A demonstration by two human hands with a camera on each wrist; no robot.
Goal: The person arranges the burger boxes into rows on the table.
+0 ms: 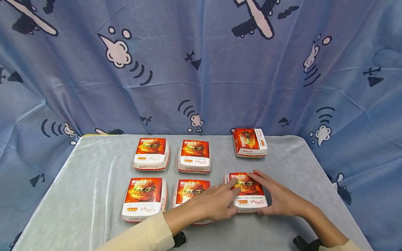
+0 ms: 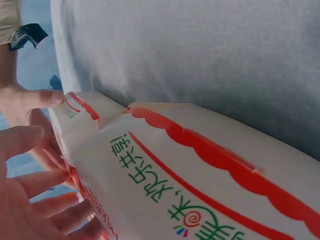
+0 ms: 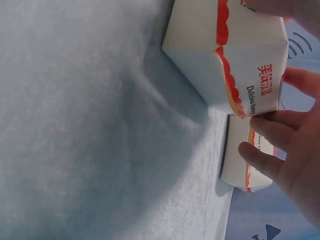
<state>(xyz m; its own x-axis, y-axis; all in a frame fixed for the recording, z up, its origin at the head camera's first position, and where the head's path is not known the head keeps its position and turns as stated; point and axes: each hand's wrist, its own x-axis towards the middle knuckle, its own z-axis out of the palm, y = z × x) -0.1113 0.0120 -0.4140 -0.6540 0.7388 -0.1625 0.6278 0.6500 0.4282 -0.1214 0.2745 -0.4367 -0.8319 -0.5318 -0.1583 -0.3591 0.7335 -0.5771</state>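
Observation:
A burger box [image 1: 251,201], white with a red-orange burger picture on its lid, lies at the near right of the group. My right hand [image 1: 281,198] holds it from the right, thumb at the near corner and fingers at the far edge. My left hand [image 1: 216,202] reaches in from the left, its loosely extended fingers touching the lid. In the left wrist view, the white side of the box [image 2: 165,170] with green lettering fills the foreground. The right wrist view shows the right fingers [image 3: 280,130] along the end of the box.
Two burger boxes [image 1: 151,154] [image 1: 194,157] stand in the back row. Another box [image 1: 144,198] sits at near left; one more [image 1: 188,191] is partly behind the left forearm. A turned box [image 1: 249,143] lies at back right. A grey cloth covers the table [image 1: 81,195], before a blue curtain [image 1: 163,69].

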